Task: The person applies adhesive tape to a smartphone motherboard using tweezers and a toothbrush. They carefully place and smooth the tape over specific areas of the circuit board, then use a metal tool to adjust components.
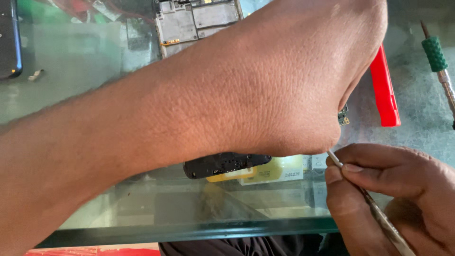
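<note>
Tweezers, thin and metal, sit pinched between the thumb and fingers of the right hand at the lower right, their tip pointing up-left to just under the heel of the left hand. That left hand and forearm cross most of the view; its fingers are hidden, so I cannot tell how they are set. Beneath the wrist lies a black phone part on yellow and white pieces, on a glass table. A red tool, a green-handled screwdriver and an opened phone frame lie farther back.
</note>
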{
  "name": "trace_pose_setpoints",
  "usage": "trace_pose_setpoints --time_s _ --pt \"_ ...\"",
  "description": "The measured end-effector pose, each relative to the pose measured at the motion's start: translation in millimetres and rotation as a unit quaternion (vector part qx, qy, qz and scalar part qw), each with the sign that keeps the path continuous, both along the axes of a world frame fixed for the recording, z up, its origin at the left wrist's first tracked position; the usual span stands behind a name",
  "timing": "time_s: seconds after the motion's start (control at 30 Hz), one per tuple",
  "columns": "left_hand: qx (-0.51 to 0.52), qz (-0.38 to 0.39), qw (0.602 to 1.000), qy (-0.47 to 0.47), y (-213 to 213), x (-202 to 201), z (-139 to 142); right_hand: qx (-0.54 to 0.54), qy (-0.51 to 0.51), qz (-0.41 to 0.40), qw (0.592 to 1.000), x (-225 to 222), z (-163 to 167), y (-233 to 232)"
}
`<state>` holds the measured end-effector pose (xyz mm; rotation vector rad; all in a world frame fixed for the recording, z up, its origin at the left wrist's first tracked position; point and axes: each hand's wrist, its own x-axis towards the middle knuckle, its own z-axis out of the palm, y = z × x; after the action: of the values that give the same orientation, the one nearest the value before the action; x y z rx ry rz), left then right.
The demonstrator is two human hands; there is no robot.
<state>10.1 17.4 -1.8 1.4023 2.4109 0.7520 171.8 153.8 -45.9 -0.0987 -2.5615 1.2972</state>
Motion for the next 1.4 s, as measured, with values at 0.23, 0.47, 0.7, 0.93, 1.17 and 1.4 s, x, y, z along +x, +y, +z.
trace_pose_setpoints --time_s 0.23,0.47,0.7,0.93,1.17,1.4 --pt "0.003 0.005 1.0 -0.002 -1 -2 -4 0.067 0.004 0.041 0.997 -3 -3 11" --pt "0.057 0.004 0.995 0.086 0 -2 -15 0.09 0.03 0.045 0.994 -1 -2 8" --pt "0.038 0.002 0.999 0.03 -3 -3 -14 -0.025 0.02 0.005 0.999 8 -11 7" --pt "0.009 0.0 1.0 0.006 -2 -2 -6 -0.002 -0.004 -0.009 1.0 6 -7 1" --pt "-0.009 -0.027 0.999 0.045 -3 -6 -5 0.116 0.036 0.053 0.991 -7 -2 7" --pt "0.085 -0.014 0.996 -0.004 -4 -5 -9 0.023 0.029 0.016 0.999 -2 -5 1"
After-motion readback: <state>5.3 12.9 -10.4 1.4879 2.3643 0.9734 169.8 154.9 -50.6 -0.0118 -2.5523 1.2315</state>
